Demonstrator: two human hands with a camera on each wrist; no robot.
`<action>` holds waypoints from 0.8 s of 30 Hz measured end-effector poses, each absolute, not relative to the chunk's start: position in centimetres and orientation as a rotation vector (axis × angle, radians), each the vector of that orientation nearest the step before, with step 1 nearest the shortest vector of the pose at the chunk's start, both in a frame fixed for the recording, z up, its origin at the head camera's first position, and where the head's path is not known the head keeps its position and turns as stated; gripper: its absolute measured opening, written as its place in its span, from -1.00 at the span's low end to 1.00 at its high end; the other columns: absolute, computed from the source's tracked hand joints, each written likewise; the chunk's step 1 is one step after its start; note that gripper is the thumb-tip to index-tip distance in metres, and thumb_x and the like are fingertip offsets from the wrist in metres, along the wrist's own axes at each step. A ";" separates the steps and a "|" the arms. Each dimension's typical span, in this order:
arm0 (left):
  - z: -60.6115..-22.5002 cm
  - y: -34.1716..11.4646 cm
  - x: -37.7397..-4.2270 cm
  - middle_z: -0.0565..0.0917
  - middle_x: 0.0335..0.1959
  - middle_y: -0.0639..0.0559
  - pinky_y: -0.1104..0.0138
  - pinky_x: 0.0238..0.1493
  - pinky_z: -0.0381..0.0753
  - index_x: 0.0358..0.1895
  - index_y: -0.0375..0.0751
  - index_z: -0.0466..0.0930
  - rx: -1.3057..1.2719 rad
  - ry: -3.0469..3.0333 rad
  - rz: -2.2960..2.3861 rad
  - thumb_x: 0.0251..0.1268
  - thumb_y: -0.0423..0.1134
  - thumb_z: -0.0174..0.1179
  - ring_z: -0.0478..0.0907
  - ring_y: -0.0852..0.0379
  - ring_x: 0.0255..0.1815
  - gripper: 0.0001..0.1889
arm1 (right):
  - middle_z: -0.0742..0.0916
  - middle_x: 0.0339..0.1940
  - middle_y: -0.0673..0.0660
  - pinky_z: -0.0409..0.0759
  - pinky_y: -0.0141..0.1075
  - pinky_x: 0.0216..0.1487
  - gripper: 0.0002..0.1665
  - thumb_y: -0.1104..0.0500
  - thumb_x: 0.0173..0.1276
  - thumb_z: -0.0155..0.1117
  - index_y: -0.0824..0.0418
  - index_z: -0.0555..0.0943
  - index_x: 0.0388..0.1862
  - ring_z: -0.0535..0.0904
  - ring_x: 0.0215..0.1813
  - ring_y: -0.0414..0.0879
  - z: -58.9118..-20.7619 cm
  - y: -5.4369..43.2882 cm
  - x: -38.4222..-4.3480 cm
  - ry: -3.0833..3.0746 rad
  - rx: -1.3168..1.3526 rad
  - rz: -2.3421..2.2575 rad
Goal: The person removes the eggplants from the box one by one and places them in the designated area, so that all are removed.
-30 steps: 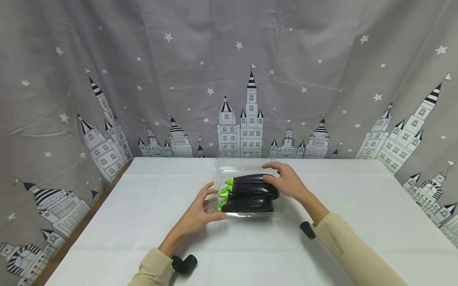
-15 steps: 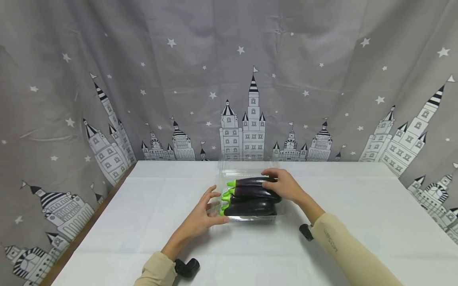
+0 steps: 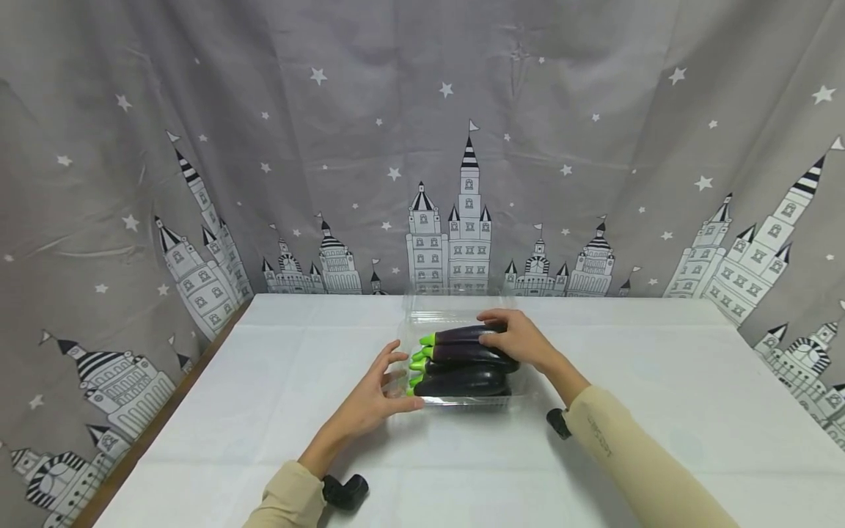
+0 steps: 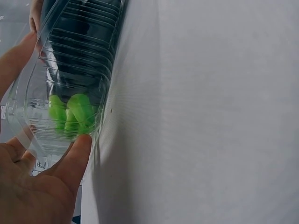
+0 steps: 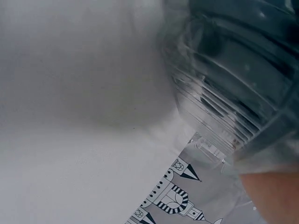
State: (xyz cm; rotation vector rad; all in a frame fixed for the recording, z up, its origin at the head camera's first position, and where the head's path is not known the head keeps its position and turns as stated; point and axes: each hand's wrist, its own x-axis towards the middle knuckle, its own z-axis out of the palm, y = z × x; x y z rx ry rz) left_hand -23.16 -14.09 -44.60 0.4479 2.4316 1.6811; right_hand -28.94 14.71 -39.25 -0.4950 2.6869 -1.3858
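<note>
A clear plastic container (image 3: 465,402) with ridged walls stands mid-table, its hinged lid (image 3: 455,303) raised at the back. Several dark purple eggplants (image 3: 462,381) lie inside, green stems to the left. My left hand (image 3: 370,402) holds the container's left end, thumb at the near corner and fingers curved round the side. Seen from the left wrist, the left hand (image 4: 42,196) touches the clear wall beside the green stems (image 4: 80,112). Over the right end, my right hand (image 3: 518,341) grips the farthest eggplant from above. The right wrist view shows the container wall (image 5: 210,100) and a blurred finger (image 5: 273,198).
A white cloth covers the table (image 3: 614,359), with a brown wooden edge (image 3: 191,374) at left. Behind hangs a grey curtain (image 3: 356,95) with castles and stars. Black wrist-camera mounts (image 3: 345,491) sit below both wrists.
The head view has shifted slightly. My right hand has edged a little leftward over the far eggplant. The left hand stays at the container's left end.
</note>
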 end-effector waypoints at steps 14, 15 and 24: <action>-44.9 -14.2 -23.2 0.20 0.48 -0.09 -0.06 0.28 0.38 0.59 -0.12 -0.11 0.456 2.427 1.675 0.07 -0.13 0.50 0.20 -0.31 0.44 0.11 | 0.57 0.28 0.31 0.27 0.14 0.36 -0.51 0.26 0.35 0.23 0.35 0.55 0.25 0.42 0.35 0.22 -39.7 14.1 -29.1 2.697 -0.469 -1.324; -44.9 -14.2 -23.2 0.20 0.48 -0.08 -0.07 0.28 0.38 0.59 -0.12 -0.11 0.455 2.426 1.675 0.07 -0.12 0.50 0.20 -0.31 0.44 0.11 | 0.56 0.29 0.31 0.26 0.15 0.37 -0.52 0.25 0.35 0.23 0.35 0.56 0.25 0.40 0.35 0.23 -39.7 14.1 -29.1 2.700 -0.463 -1.317; -44.9 -14.2 -23.3 0.13 0.52 -0.13 -0.08 0.27 0.38 0.58 -0.15 -0.07 0.451 2.446 1.662 0.08 -0.12 0.50 0.20 -0.32 0.43 0.08 | 0.56 0.29 0.29 0.24 0.19 0.36 -0.55 0.22 0.35 0.23 0.31 0.60 0.21 0.38 0.36 0.24 -39.8 14.2 -29.3 2.717 -0.446 -1.291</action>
